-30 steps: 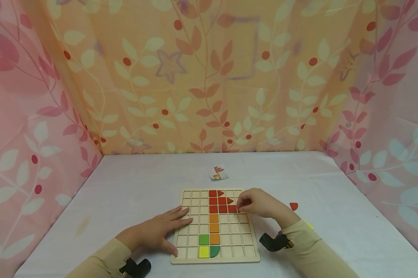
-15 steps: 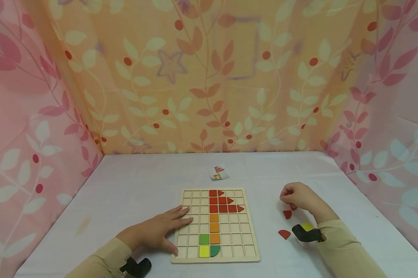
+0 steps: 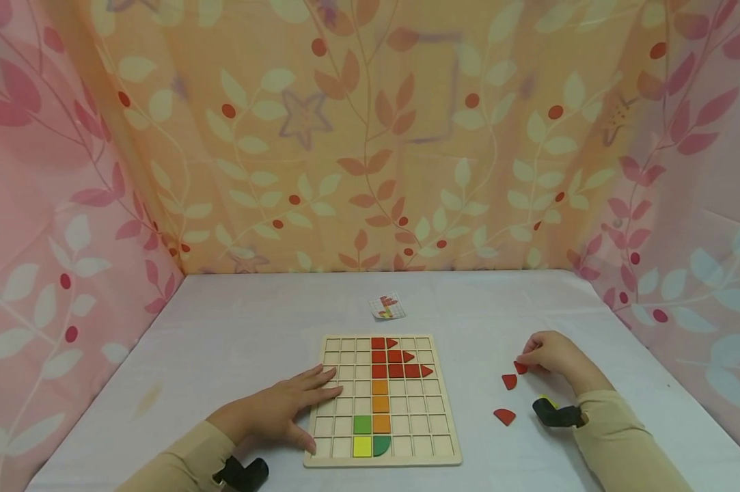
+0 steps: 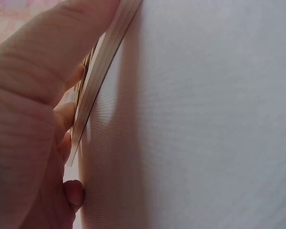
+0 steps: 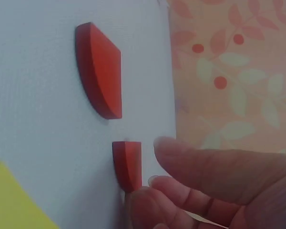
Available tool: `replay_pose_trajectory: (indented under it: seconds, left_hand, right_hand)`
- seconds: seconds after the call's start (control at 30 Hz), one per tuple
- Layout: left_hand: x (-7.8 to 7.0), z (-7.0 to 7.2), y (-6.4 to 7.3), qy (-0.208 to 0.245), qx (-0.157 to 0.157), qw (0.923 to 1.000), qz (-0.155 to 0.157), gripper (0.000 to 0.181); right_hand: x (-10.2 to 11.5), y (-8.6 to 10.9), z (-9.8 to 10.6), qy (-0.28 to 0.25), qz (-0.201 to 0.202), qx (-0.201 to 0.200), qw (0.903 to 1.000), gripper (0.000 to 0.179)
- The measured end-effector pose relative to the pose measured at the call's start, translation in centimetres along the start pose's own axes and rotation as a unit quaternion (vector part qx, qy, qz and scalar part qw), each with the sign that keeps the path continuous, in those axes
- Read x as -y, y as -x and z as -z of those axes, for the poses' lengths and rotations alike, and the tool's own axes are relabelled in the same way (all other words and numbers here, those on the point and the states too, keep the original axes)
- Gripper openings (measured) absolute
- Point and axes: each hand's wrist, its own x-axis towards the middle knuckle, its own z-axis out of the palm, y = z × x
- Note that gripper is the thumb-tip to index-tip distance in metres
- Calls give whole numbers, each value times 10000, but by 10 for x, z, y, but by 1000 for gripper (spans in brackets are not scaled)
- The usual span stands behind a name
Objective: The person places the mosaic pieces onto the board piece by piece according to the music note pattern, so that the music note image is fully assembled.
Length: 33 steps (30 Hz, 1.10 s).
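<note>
My left hand point(image 3: 277, 410) rests flat with spread fingers on the left edge of a wooden grid board point(image 3: 431, 437); in the left wrist view the thumb point(image 4: 47, 52) lies along the board's side point(image 4: 102, 71). Red squares point(image 3: 395, 371) and triangles point(image 3: 426, 371) fill parts of the upper rows. At the right, my right hand point(image 3: 554, 355) reaches down to a red quarter-circle piece point(image 3: 520, 367) on the table. In the right wrist view a fingertip touches this piece point(image 5: 127, 164), while the thumb point(image 5: 190, 164) appears apart from it.
Two other red quarter-circle pieces point(image 3: 509, 381) point(image 3: 504, 416) lie between board and right hand. A yellow piece point(image 3: 549, 401) is partly hidden by the right wrist camera. A small pattern card point(image 3: 387, 306) lies beyond the board. Patterned cloth point(image 3: 370, 171) closes the back and sides.
My right hand left the board's third row, where a red triangle now shows, and moved right to the loose red pieces. My left hand has stayed in place.
</note>
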Motion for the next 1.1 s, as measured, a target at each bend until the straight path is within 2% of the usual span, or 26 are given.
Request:
replay_pose_trajectory:
  seconds: [0.13,0.33,0.63,0.87,1.1]
  left_hand:
    - [-1,0,0,60,27,10000,46,93]
    - [-2,2,1,90,62,9999,73,93]
    - [-3,2,0,149,58,9998,94,92]
    - [-3,2,1,179,73,9998,85,93]
    - [-2,2,1,96,33,9999,5,93]
  right_hand:
    - [-3,0,-1,16,-135,119,9998,29]
    - [-1,1,-2,57,-191,221,9996,24]
    - [4,3,-2,198,-281,169,9993,29]
    - [9,4,-3,309,-172,164,9992,24]
    - [9,3,-6,222,22,361,9991,19]
